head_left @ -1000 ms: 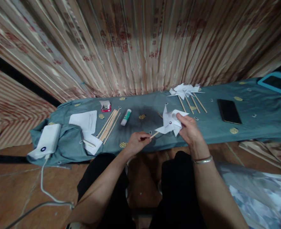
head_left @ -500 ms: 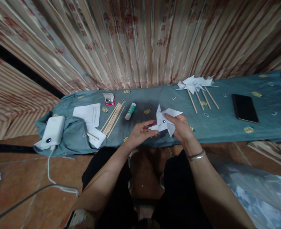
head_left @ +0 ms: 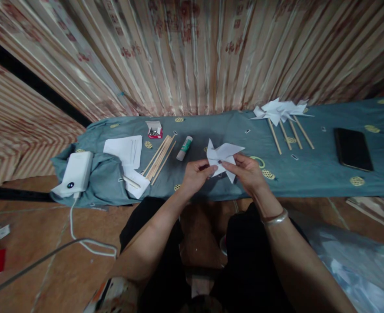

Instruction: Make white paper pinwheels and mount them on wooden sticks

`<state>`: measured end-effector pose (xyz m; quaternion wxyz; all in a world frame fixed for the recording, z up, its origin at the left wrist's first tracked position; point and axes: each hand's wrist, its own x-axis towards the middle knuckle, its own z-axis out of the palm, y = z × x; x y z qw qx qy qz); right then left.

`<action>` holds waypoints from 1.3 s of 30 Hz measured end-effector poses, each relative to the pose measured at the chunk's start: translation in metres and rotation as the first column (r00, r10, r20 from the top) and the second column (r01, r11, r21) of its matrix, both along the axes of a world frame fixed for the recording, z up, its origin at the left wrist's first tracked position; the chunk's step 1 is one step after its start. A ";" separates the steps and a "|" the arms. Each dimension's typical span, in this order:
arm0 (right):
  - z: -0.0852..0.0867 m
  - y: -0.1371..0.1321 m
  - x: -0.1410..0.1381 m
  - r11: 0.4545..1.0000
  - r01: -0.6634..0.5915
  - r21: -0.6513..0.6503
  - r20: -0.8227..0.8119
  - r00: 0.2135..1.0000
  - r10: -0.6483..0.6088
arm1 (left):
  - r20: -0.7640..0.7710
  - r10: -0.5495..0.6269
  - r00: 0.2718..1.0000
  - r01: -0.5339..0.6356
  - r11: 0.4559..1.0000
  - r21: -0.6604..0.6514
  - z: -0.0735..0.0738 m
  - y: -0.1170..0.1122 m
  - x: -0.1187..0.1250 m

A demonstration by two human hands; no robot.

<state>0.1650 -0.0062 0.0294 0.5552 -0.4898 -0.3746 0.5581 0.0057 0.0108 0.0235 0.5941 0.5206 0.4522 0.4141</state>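
Observation:
Between both hands, above the near part of the cloth-covered surface, is a white paper pinwheel (head_left: 225, 151) with a small dark dot at its centre. My left hand (head_left: 196, 174) pinches its lower left blade, the thumb close to the centre. From the other side my right hand (head_left: 248, 172) grips it, with the thumb tip beside the dark dot. No stick shows on this pinwheel. A glue stick (head_left: 184, 148) lies just beyond my left hand. Farther left is a bundle of thin wooden sticks (head_left: 159, 158).
Several finished pinwheels (head_left: 278, 111) on sticks lie at the back right, near a black phone (head_left: 353, 149). On the left are white paper sheets (head_left: 123, 150), a small red box (head_left: 155, 130) of metal pieces and a white power bank (head_left: 77, 174) with a cable. A pleated curtain (head_left: 192, 65) hangs behind.
My left hand has closed onto the pinwheel, where its fingers were spread before. The pinwheel has turned slightly, and my right thumb is now beside its centre. The whole view has shifted a little.

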 end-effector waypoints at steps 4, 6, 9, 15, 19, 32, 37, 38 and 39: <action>-0.002 0.003 -0.001 1.000 0.015 0.002 0.025 1.000 -0.015 | 0.007 0.009 1.000 -0.009 1.000 0.000 -0.001 0.002 0.002; -0.002 0.007 -0.002 0.999 0.035 0.001 0.033 0.999 -0.035 | 0.001 0.012 1.000 -0.012 1.000 0.007 0.001 0.003 0.004; 0.001 0.013 -0.004 0.999 0.049 -0.005 0.029 0.998 -0.049 | -0.004 0.019 1.000 -0.019 0.999 0.049 0.005 0.005 0.005; 0.005 0.023 -0.007 0.995 0.084 -0.046 -0.065 0.994 -0.087 | 0.041 0.048 0.998 -0.048 0.999 0.002 0.011 0.009 0.002; 0.007 0.028 -0.010 0.994 0.106 -0.033 -0.102 0.989 -0.109 | 0.166 0.028 0.986 -0.014 0.996 -0.086 0.010 0.010 0.002; 0.016 0.036 -0.010 0.992 0.109 -0.061 -0.218 0.969 -0.120 | 0.395 0.228 0.890 -0.014 0.880 -0.476 0.023 0.013 -0.001; 0.017 0.038 -0.007 0.992 0.077 -0.098 -0.231 0.968 -0.098 | 0.374 0.215 0.902 -0.015 0.882 -0.472 0.020 0.010 0.002; 0.016 0.038 -0.006 0.993 0.068 -0.095 -0.221 0.971 -0.088 | 0.377 0.224 0.899 -0.026 0.885 -0.465 0.020 0.009 0.003; 0.015 0.038 -0.006 0.994 0.060 -0.090 -0.210 0.975 -0.078 | 0.380 0.233 0.895 -0.039 0.890 -0.455 0.020 0.009 0.004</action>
